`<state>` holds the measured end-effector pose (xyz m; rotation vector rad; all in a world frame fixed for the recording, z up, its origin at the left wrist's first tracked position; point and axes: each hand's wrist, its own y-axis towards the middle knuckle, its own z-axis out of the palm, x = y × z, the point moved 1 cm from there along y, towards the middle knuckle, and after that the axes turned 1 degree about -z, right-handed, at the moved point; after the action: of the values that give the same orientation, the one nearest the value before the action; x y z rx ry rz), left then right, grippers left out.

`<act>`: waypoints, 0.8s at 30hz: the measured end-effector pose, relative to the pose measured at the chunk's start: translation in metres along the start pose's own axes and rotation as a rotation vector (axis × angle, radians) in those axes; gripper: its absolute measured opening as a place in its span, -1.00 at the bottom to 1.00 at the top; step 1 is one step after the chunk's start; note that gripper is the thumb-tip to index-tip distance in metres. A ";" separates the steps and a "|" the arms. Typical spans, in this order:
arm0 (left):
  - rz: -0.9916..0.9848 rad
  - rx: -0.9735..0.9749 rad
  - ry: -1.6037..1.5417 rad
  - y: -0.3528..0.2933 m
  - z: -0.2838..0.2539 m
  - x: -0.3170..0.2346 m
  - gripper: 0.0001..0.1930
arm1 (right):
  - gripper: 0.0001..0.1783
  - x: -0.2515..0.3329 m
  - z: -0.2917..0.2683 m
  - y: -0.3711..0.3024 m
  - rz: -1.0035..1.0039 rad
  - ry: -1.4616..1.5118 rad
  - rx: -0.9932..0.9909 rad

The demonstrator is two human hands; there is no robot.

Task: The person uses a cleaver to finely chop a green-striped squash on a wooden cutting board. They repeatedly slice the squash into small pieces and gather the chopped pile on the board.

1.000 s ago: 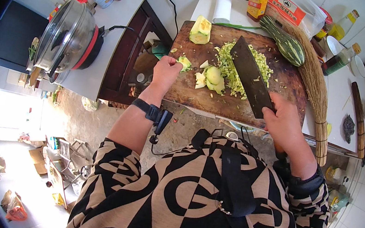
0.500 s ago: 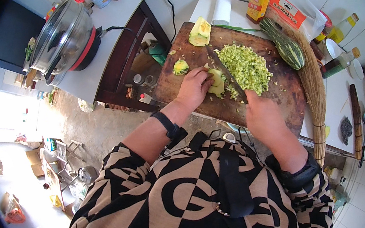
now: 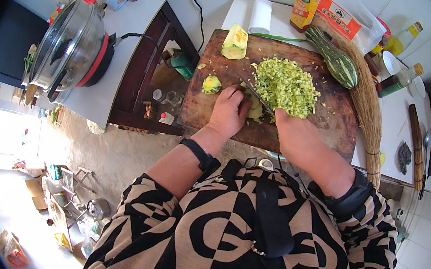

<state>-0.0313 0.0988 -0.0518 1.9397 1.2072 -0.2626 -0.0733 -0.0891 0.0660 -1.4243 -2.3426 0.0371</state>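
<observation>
Closely, you are bending your left hand [image 3: 228,111] over pale squash slices [image 3: 256,110] on the wooden cutting board [image 3: 200,117]; its fingertips are hiding, so whether they are gripping or only pressing cannot be told. Your right hand [image 3: 294,130] is closing around the handle end of a dark cleaver [image 3: 257,96], its blade standing edge-on beside the slices, between your left hand and a heap of chopped squash [image 3: 285,86]. A cut squash chunk [image 3: 235,43] is standing near the board's far left corner, while a small squash end [image 3: 211,85] is lying left of your left hand. Beyond the heap, a striped whole squash [image 3: 332,57] is resting alongside a straw broom [image 3: 368,114].
</observation>
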 end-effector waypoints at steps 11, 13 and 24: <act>-0.033 -0.007 0.022 -0.001 0.000 -0.004 -0.82 | -0.68 0.003 0.006 0.018 0.060 -0.030 0.027; -0.030 -0.008 0.005 -0.001 0.000 -0.004 -0.82 | -0.66 0.001 0.003 0.015 0.136 -0.030 -0.007; -0.095 0.050 0.042 0.000 -0.002 -0.006 -0.79 | -0.69 0.013 0.005 0.019 -0.007 -0.052 0.083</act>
<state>-0.0349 0.0966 -0.0471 1.9423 1.3335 -0.3055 -0.0642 -0.0682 0.0614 -1.3910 -2.3589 0.1691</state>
